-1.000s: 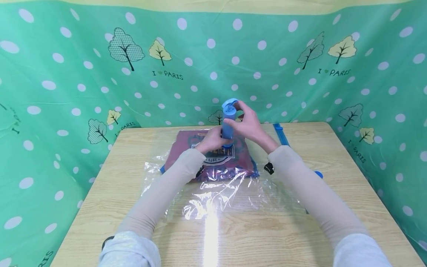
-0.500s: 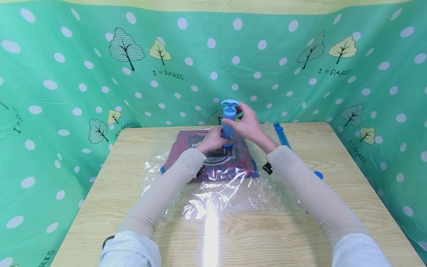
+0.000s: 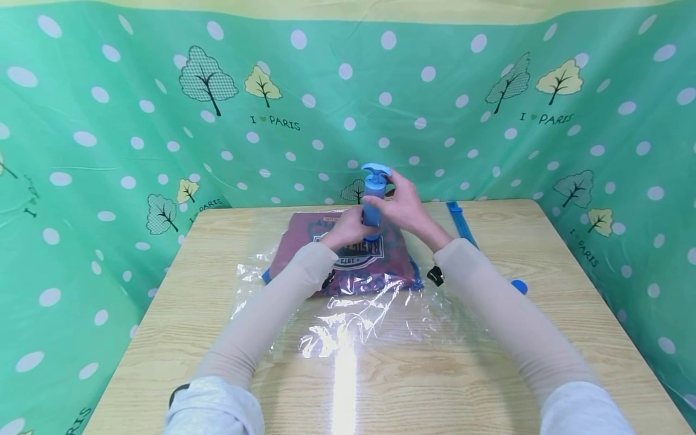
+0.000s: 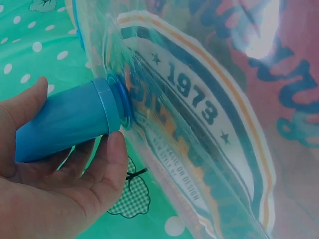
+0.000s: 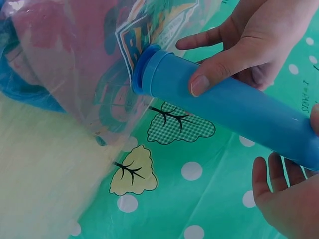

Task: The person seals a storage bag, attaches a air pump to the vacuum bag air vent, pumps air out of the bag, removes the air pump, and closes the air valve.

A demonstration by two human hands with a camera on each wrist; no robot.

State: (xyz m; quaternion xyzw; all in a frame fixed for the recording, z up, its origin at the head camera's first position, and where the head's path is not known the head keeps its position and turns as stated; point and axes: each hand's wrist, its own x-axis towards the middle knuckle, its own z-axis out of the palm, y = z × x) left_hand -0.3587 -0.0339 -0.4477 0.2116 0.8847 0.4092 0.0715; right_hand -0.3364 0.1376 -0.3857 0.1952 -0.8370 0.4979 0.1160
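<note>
A blue hand pump (image 3: 372,216) stands upright with its lower end against the blue round valve (image 4: 121,99) of a clear plastic vacuum bag (image 3: 375,317). A folded dark red garment (image 3: 293,232) with a printed "1973" badge lies inside. My left hand (image 3: 347,229) grips the lower barrel, its thumb along the side in the right wrist view. Higher up, my right hand (image 3: 408,208) holds the pump below its T-shaped handle (image 3: 376,167), thumb in front and fingers around the back. Whether the pump's end is seated on the valve cannot be told.
Right of the bag, a blue strip with a slider (image 3: 461,223) lies on the wooden table (image 3: 424,386). A small blue round piece (image 3: 519,286) is near my right sleeve. Behind hangs a green dotted curtain (image 3: 326,78).
The pump's handle has turned and now shows more side-on, a T shape above the barrel. Both hands keep nearly the same places on the pump.
</note>
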